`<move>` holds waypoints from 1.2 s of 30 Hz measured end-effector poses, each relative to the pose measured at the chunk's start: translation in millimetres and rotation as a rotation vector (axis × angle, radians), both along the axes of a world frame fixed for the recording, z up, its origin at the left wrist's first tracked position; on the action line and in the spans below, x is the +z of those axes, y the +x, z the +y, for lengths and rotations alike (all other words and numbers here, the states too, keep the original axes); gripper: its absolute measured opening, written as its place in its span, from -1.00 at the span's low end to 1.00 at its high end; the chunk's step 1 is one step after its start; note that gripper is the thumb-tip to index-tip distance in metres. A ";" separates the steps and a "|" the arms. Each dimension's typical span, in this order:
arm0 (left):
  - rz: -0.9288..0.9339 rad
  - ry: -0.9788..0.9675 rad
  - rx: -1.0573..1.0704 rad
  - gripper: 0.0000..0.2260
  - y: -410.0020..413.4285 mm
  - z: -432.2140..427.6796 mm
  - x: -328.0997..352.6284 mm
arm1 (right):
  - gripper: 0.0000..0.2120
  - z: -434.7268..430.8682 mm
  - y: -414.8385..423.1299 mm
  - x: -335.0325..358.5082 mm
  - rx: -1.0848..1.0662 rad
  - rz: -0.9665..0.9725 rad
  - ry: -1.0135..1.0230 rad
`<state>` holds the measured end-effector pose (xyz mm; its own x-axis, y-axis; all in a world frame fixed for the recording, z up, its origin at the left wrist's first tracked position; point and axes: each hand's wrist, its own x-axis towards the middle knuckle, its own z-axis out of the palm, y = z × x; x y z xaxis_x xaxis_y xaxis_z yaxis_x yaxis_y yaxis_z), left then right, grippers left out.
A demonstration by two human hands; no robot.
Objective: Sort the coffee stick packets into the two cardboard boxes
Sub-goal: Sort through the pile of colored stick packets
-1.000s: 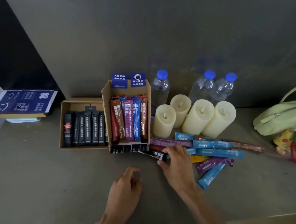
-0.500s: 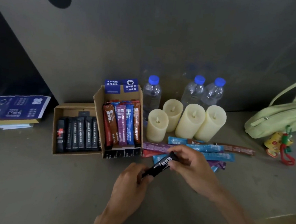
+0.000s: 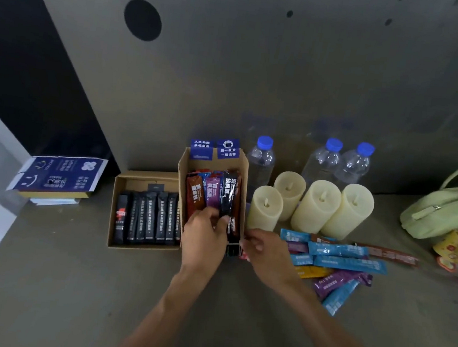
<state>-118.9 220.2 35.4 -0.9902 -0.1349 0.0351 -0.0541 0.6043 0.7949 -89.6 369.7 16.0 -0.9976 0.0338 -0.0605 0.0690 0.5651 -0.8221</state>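
The left grip (image 3: 204,238) pinches a black packet (image 3: 228,194) standing in the taller box (image 3: 183,168); the right grip (image 3: 267,251) curls at that box's front corner, its hold unclear

The head-worn camera is looking forward and down from the person's own side of the desk (image 3: 69,283), near enough that both forearms are entering from the bottom edge. The left hand (image 3: 204,235) and the right hand (image 3: 267,251) are sitting just below the frame's middle, the left one gripping a black packet (image 3: 227,198) close to the centre. Beyond the hands a grey wall panel (image 3: 260,77) is filling the upper half. The wide lens is taking in the desk well out to the left and right of the hands.
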 end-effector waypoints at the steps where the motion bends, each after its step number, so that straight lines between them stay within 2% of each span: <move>1: 0.003 -0.009 -0.002 -0.87 -4.6 2.6 1.3 | -0.85 -2.8 -0.1 -1.6 -0.009 0.001 0.015; 3: -0.009 -0.030 -0.017 -0.89 -9.3 8.2 3.8 | -0.81 -4.9 0.0 -3.6 -0.023 0.005 0.038; 9: -0.080 -0.167 -0.073 -0.90 -8.8 14.8 -3.4 | -0.87 -3.5 -1.4 -3.3 -0.027 -0.003 0.062; 15: 0.013 -0.331 -0.129 -0.87 -12.8 12.0 -1.9 | -0.87 -3.1 -1.2 -4.2 -0.033 -0.039 -0.012; 19: 0.082 -0.338 -0.129 -0.87 -10.0 7.8 -5.1 | -0.87 -2.9 -0.5 -3.8 -0.032 -0.035 -0.033; 21: 0.172 -0.389 -0.130 -0.70 -7.2 4.5 -10.6 | -0.87 -3.2 -0.4 -4.2 -0.036 -0.037 -0.048; 23: 0.233 -0.511 -0.171 -0.43 -8.0 0.7 -20.4 | -0.87 -3.6 -0.3 -4.2 -0.036 -0.033 -0.041; 25: 0.256 -0.626 -0.195 -0.25 -12.4 -1.9 -28.7 | -0.85 -3.2 -0.2 -4.3 -0.034 -0.025 -0.025; 36: 0.276 -0.705 -0.211 -0.23 -19.5 -1.8 -30.9 | -0.84 -5.6 2.2 -4.7 -0.036 -0.022 0.002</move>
<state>-138.4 218.5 4.6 -0.9353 0.2008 0.2914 0.2619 0.9466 0.1882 -87.4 364.1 11.3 -0.9941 0.0699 -0.0824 0.1075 0.5638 -0.8189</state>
